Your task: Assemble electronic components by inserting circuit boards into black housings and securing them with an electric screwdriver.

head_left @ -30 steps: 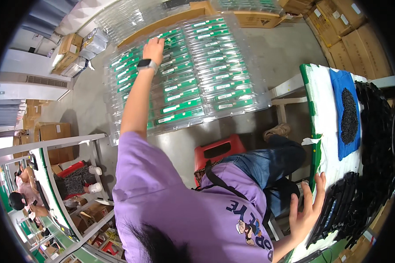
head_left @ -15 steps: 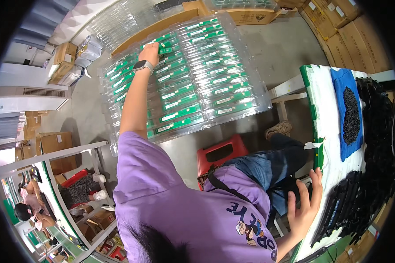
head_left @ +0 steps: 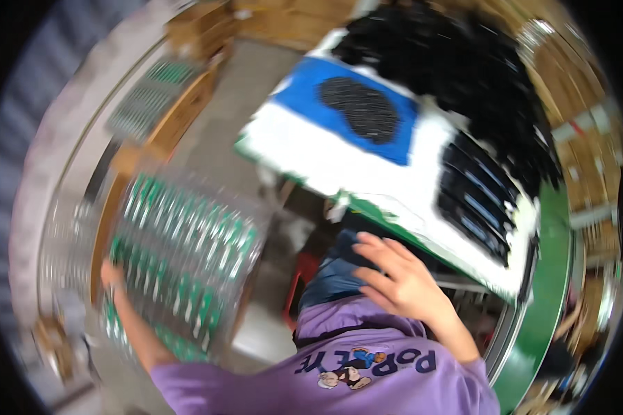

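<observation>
My left arm reaches to a clear plastic tray (head_left: pixel 259 228) at the left, which holds rows of narrow green circuit boards (head_left: pixel 199 304) in its slots. At the tray's far left side is my left hand (head_left: pixel 109 274), next to some of the boards; motion blur smears its fingers, and whether they grip a board does not show. My right hand (head_left: pixel 396 282) hovers open in front of me, fingers stretched and a little apart, just off the near edge of a white-covered worktable (head_left: pixel 311 149). Nothing is in it.
On the worktable lie a blue cloth (head_left: pixel 298 86) with a heap of small black pieces (head_left: pixel 360 107), several long black parts (head_left: pixel 474 197) and a big black pile (head_left: pixel 450 55). A red stool (head_left: pixel 298 283) stands below. Cardboard boxes (head_left: pixel 201 31) and another tray (head_left: pixel 149 104) are behind.
My view has swung to the right, bringing the worktable to the middle and the tray to the left. My left hand stays by the boards; my right hand remains open, now nearer the middle.
</observation>
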{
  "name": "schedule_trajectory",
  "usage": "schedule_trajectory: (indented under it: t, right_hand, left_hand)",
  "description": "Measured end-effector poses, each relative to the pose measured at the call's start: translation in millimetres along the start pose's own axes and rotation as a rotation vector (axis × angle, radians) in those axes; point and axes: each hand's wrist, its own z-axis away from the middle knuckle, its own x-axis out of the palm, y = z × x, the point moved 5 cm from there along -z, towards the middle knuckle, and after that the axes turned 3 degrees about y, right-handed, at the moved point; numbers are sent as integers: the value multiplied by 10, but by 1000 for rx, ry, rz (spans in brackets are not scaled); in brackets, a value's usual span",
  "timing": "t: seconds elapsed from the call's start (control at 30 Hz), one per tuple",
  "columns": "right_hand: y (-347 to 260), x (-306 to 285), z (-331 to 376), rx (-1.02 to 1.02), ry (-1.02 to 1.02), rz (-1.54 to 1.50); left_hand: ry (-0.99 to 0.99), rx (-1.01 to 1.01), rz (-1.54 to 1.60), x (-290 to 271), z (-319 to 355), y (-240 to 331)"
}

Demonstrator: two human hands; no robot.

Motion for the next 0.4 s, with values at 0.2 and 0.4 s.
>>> schedule_trajectory:
  t: [0.2, 0.4]
  right_hand:
    - [44, -19, 69, -43, 109, 34]
    - [72, -19, 150, -103, 188, 12]
  left_hand:
    - [235, 36, -39, -721, 64, 556]
    - [-15, -87, 1617, -1419, 197, 1415]
